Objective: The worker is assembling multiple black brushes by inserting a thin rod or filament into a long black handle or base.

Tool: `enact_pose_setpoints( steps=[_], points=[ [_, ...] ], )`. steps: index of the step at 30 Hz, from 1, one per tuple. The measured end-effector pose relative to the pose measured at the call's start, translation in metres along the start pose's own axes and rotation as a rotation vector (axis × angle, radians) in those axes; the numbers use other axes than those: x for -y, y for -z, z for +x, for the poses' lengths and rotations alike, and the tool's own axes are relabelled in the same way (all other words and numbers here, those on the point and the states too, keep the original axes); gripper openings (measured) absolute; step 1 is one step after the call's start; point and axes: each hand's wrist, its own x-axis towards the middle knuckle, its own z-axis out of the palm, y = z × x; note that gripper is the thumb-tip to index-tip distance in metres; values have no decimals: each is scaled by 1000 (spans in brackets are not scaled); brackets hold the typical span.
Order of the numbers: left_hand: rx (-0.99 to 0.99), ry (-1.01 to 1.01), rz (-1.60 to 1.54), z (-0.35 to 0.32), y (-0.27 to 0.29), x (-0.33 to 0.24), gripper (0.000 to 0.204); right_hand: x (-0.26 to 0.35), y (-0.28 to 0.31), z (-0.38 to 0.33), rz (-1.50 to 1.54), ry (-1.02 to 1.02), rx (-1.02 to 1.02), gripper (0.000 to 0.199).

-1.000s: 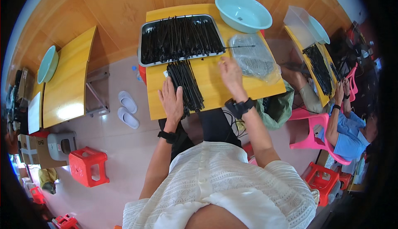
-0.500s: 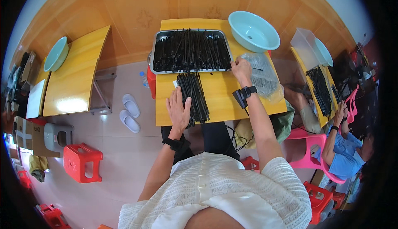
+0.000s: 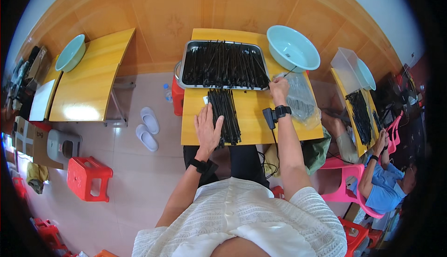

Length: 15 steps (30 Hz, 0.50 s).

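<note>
My left hand (image 3: 208, 127) lies flat and spread on the yellow table (image 3: 257, 127), its fingers against the left side of a bundle of thin black sticks (image 3: 224, 115). My right hand (image 3: 278, 86) reaches to the right end of the metal tray (image 3: 184, 61), which is full of more black sticks (image 3: 223, 64). Its fingers are curled at the tray's corner, beside a clear plastic bag (image 3: 300, 98); whether they grip any sticks is hidden. Both wrists wear black bands.
A pale green basin (image 3: 292, 48) stands at the table's far right corner. Another yellow table (image 3: 88, 78) with a basin (image 3: 71, 53) is at left. White slippers (image 3: 149, 127) and a red stool (image 3: 88, 179) are on the floor. A seated person (image 3: 382, 182) works at right.
My right hand has gone forward from the table's middle to the tray's right end. My left hand has stayed flat by the bundle. The view has shifted, putting the table nearer centre.
</note>
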Motion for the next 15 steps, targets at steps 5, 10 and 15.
enact_pose_setpoints(
  steps=[5, 10, 15],
  points=[
    [-10, -6, 10, 1, 1, 2, 59, 20, 24, -29, -65, 67, -81, 23],
    [17, 5, 5, 1, 2, -1, 59, 22, 39, -39, -100, 41, -91, 26],
    [7, 2, 10, 0, 2, 2, 58, -16, 47, -42, -67, 16, 73, 31]
  ],
)
